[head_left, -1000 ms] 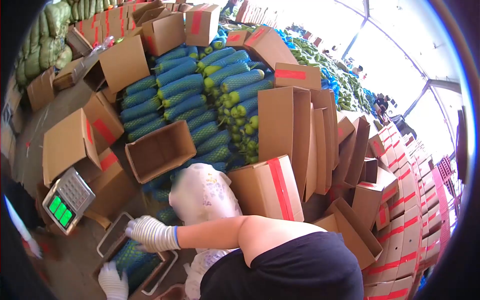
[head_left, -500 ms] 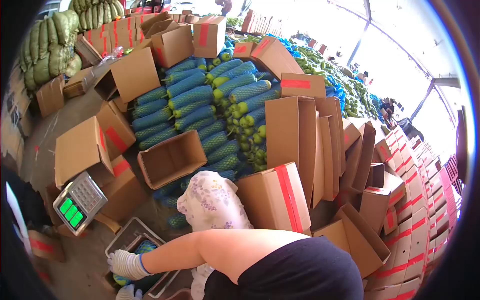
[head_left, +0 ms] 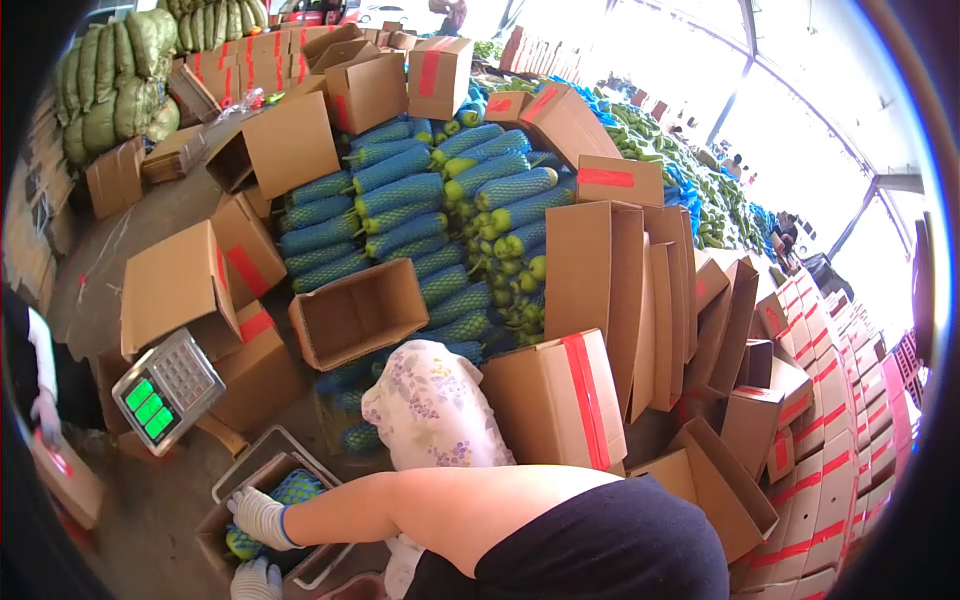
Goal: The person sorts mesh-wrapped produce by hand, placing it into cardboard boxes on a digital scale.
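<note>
My right hand (head_left: 262, 518), in a striped glove, reaches into an open carton (head_left: 217, 522). Its fingers curve over a green vegetable in blue netting (head_left: 243, 543). Another netted vegetable (head_left: 298, 487) lies beside it in the carton. Below, at the frame's bottom, is my gloved left hand (head_left: 257, 580), fingers close together at the carton's near end; what they grip is hidden. A grey plastic crate (head_left: 325, 572) surrounds the carton. The scale's display (head_left: 168, 392) with lit green digits stands just beyond.
An empty open carton (head_left: 358, 315) rests on rows of netted vegetables (head_left: 400, 195). Open cartons (head_left: 590, 290) stand at right, near a taped carton (head_left: 555, 400) and a flower-patterned cloth (head_left: 435, 405). At far left, a co-worker's gloved hand (head_left: 47, 415) touches a carton (head_left: 70, 480).
The view has shifted slightly. More of the carton inside the crate shows, and my right hand sits further over the vegetable. The co-worker's hand has come into view at left.
</note>
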Demonstrator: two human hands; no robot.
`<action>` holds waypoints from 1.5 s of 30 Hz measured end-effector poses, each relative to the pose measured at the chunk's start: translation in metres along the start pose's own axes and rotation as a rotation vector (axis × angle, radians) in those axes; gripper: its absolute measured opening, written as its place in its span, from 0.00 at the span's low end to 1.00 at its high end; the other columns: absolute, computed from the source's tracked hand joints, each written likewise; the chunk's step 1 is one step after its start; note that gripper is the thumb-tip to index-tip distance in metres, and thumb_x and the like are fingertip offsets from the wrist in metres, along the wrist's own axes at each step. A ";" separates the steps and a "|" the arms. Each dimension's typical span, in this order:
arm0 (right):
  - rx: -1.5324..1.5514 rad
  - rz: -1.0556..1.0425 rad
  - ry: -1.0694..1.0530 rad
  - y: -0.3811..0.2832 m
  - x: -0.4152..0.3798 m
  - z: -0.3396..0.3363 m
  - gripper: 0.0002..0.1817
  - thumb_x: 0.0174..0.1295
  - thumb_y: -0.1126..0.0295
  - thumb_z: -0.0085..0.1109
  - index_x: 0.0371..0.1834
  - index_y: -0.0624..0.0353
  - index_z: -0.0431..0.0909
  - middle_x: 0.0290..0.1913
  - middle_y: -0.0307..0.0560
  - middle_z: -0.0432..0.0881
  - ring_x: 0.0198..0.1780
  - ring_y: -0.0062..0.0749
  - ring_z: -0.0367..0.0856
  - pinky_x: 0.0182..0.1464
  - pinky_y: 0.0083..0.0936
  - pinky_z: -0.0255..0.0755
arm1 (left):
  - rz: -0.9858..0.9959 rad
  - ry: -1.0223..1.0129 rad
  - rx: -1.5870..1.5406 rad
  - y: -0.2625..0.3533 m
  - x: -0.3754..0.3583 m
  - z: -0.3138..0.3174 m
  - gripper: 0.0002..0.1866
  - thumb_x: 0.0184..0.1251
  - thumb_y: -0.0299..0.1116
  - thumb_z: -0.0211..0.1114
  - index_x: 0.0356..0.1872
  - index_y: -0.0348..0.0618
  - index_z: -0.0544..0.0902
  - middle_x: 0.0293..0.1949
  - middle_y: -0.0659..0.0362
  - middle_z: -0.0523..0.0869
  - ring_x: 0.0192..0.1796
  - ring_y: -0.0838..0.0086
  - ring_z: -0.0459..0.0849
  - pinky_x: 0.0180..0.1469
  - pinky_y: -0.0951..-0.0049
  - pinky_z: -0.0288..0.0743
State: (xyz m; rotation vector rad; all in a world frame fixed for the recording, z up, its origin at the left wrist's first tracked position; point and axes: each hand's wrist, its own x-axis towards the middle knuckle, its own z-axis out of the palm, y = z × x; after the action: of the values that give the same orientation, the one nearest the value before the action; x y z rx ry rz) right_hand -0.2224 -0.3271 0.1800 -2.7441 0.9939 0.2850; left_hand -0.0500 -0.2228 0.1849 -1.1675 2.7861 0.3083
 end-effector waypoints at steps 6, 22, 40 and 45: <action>0.155 -0.060 0.052 0.004 -0.001 0.027 0.48 0.33 0.58 0.81 0.63 0.67 0.74 0.61 0.58 0.78 0.62 0.48 0.78 0.62 0.39 0.72 | -0.343 -0.042 -0.251 0.005 0.005 0.000 0.16 0.64 0.39 0.64 0.45 0.38 0.84 0.40 0.43 0.86 0.45 0.46 0.84 0.53 0.51 0.76; 0.327 -0.128 0.185 0.029 -0.048 -0.033 0.54 0.33 0.59 0.81 0.69 0.63 0.64 0.58 0.58 0.75 0.59 0.53 0.77 0.61 0.43 0.72 | -0.388 -0.033 -0.411 -0.002 0.031 -0.008 0.26 0.60 0.42 0.66 0.57 0.39 0.80 0.60 0.40 0.79 0.60 0.46 0.77 0.63 0.57 0.73; 0.469 -0.288 0.298 0.023 -0.085 -0.042 0.27 0.48 0.66 0.67 0.55 0.57 0.79 0.51 0.59 0.83 0.53 0.55 0.82 0.56 0.45 0.76 | -0.423 -0.098 -0.262 0.027 0.020 -0.028 0.18 0.63 0.45 0.62 0.48 0.47 0.84 0.44 0.47 0.87 0.46 0.49 0.85 0.50 0.51 0.78; 0.333 -0.015 0.245 0.083 -0.120 -0.087 0.19 0.60 0.62 0.64 0.51 0.60 0.81 0.44 0.59 0.85 0.44 0.54 0.85 0.46 0.42 0.80 | -0.316 0.074 -0.188 0.018 0.010 -0.008 0.10 0.67 0.36 0.56 0.30 0.45 0.82 0.35 0.51 0.83 0.42 0.55 0.81 0.45 0.55 0.78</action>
State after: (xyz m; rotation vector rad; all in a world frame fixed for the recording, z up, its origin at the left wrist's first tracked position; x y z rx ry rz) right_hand -0.3571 -0.3393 0.2829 -2.5168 0.9742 -0.2084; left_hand -0.0700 -0.2197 0.1930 -1.6668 2.6185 0.5123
